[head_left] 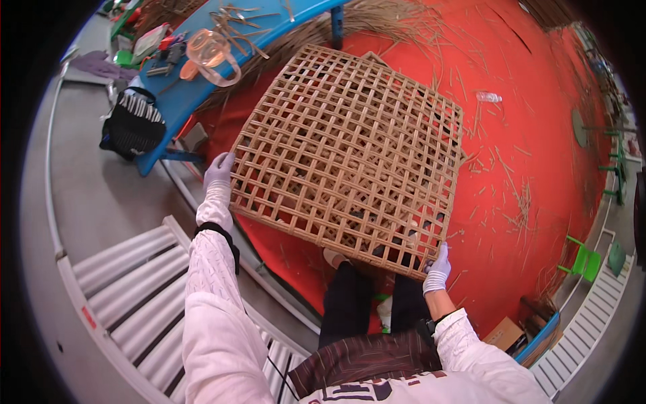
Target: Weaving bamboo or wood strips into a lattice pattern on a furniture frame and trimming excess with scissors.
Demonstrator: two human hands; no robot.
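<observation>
A large square lattice panel (350, 145), woven from tan rattan-like strips, is held tilted in front of me. My left hand (219, 174), in a pale glove, is closed around its left edge near the lower left corner. At the lower right corner my right hand (438, 271), gloved too, grips the rim. Both thumbs show; the other fingers are partly hidden at the panel's edge. More woven work of the same colour shows through the openings and pokes out past the far and right edges. Whether it touches the held panel I cannot tell.
A blue bench (249, 30) at the upper left bears a clear orange-tinted jug (207, 48), tools and loose strips. A black striped bag (134, 121) hangs at its end. White rollers (145, 286) stand at my left. Strip scraps and a plastic bottle (489, 97) lie on the red floor covering.
</observation>
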